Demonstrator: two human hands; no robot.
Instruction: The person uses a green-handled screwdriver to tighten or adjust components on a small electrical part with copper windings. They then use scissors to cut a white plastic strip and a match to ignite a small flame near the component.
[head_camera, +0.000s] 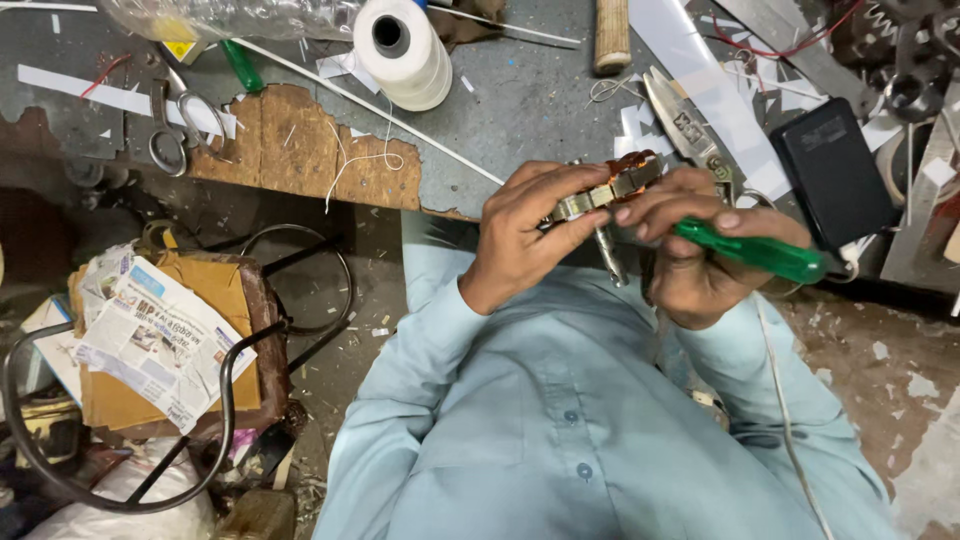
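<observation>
My left hand (530, 235) grips a small metal part with a copper-wire coil (610, 190) just in front of my chest, over the workbench's near edge. My right hand (700, 255) holds a green-handled screwdriver (762, 252), its fingers curled around the handle and its fingertips resting against the coil part. The screwdriver's tip is hidden behind my fingers. A thin metal rod (608, 250) hangs down below the part between my hands. My light blue shirt fills the lower frame.
On the grey workbench (520, 100) lie scissors (175, 125), a white thread spool (402, 52), a clear plastic bottle (230, 18), a wooden handle (611, 35), metal shears (685, 125), a black box (832, 172) and white paper strips. A stool with newspaper (160, 335) stands at left.
</observation>
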